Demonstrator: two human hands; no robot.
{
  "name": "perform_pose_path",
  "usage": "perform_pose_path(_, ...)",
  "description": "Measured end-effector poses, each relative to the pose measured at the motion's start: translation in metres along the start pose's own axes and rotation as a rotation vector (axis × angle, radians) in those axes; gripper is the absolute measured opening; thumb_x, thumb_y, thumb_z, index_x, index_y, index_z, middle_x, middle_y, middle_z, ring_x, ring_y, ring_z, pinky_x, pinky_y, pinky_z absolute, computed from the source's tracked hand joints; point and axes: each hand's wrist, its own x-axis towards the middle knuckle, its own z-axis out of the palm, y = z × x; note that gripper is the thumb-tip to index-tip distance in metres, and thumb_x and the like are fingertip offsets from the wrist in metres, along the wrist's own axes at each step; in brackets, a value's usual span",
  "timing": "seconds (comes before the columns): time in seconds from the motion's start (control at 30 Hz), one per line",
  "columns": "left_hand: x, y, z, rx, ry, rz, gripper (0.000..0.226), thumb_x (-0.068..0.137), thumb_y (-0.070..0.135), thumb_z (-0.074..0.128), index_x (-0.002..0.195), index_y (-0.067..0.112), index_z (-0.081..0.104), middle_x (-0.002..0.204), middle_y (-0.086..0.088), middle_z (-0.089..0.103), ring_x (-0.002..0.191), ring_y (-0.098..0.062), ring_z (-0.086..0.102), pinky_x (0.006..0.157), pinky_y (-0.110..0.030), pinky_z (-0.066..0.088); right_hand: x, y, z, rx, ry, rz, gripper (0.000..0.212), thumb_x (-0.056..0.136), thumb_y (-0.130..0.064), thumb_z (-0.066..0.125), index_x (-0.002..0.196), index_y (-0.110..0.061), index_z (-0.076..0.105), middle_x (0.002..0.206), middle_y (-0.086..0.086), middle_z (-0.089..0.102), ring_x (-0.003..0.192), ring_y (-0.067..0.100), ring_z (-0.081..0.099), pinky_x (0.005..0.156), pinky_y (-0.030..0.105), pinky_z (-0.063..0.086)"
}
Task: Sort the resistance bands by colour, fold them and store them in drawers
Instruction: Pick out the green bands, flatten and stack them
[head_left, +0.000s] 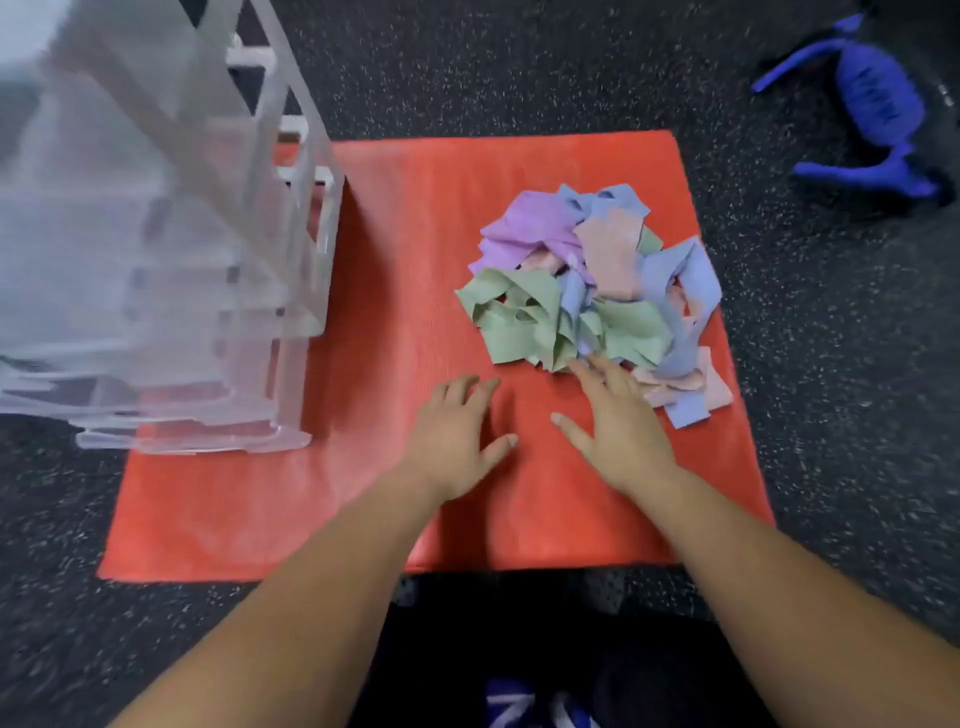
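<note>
A tangled heap of resistance bands (592, 280) lies on the right half of a red mat (415, 249). Purple, green, blue and pale pink bands are mixed together in it. My right hand (618, 421) is spread flat, palm down, with its fingertips touching the near edge of the heap by the green bands. Left of it, my left hand (457, 434) lies flat with straight fingers on the bare mat, holding nothing. A clear plastic drawer unit (171, 291) stands on the left end of the mat, several drawers stacked, blurred in the view.
Dark speckled rubber floor (831, 364) surrounds the mat. A blue piece of exercise gear (872, 114) lies on the floor at the far right. My dark-clothed legs (519, 665) are at the mat's near edge.
</note>
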Motion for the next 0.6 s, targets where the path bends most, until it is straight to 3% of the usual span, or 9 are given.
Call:
perform_pose_path(0.13,0.023,-0.027,0.055,0.072,0.209,0.091,0.080,0.093,0.067,0.051,0.158,0.021,0.042,0.152,-0.009,0.046,0.137,-0.032,0.043,0.117,-0.048,0.039,0.022,0.015,0.054,-0.093,0.209,-0.055,0.063,0.095,-0.050,0.062,0.150,-0.023,0.050,0.148,0.011,0.045,0.130,0.034,0.046,0.107,0.050,0.046)
perform_pose_path(0.3,0.029,-0.046,0.099,0.101,0.459,0.180,0.068,0.095,0.062,0.059,0.151,0.023,0.052,0.150,-0.005,0.051,0.137,-0.030,0.045,0.115,-0.045,0.038,0.031,0.033,0.103,-0.143,0.488,-0.102,0.045,0.095,-0.042,0.065,0.135,-0.023,0.064,0.139,0.006,0.052,0.123,0.033,0.048,0.103,0.048,0.045)
perform_pose_path(0.43,0.013,-0.050,0.101,0.030,0.465,0.180,0.065,0.095,0.055,0.060,0.148,0.018,0.055,0.148,-0.008,0.054,0.136,-0.030,0.048,0.116,-0.044,0.040,0.018,0.036,0.110,-0.189,0.496,-0.101,0.048,0.095,-0.041,0.062,0.139,-0.024,0.061,0.140,0.003,0.053,0.128,0.030,0.045,0.103,0.050,0.045)
perform_pose_path(0.6,-0.036,-0.051,0.106,0.123,0.365,0.139,0.075,0.092,0.067,0.045,0.152,0.022,0.051,0.157,-0.010,0.047,0.144,-0.034,0.044,0.121,-0.046,0.036,-0.022,0.040,0.106,-0.324,0.341,-0.099,0.065,0.100,-0.056,0.046,0.160,-0.032,0.034,0.161,0.001,0.036,0.144,0.030,0.032,0.117,0.048,0.035)
